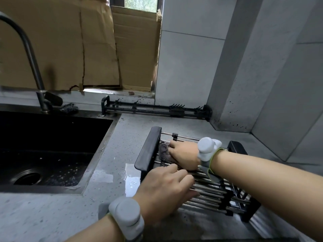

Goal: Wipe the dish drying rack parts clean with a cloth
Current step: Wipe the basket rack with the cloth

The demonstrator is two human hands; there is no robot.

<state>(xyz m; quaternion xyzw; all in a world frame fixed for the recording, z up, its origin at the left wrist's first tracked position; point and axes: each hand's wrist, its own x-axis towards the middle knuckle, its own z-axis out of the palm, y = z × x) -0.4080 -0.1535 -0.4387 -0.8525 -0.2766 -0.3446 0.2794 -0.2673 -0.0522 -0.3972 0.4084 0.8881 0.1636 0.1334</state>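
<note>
A dish drying rack (148,151) with black end bars and steel rods lies flat on the grey counter right of the sink. My right hand (185,155) presses a grey cloth (164,151) onto the rods near the rack's left end bar, fingers curled over the cloth. My left hand (166,187) rests on the rods at the rack's near side, fingers bent over them and steadying it. A second rack part, a long black rail (153,109) with hooks, lies along the back wall.
A black sink (52,147) with a grey faucet (31,58) fills the left. A dark scrubber (70,108) sits behind the sink. Water pools on the counter (129,180) left of the rack. Cardboard covers the window; tiled walls close the right side.
</note>
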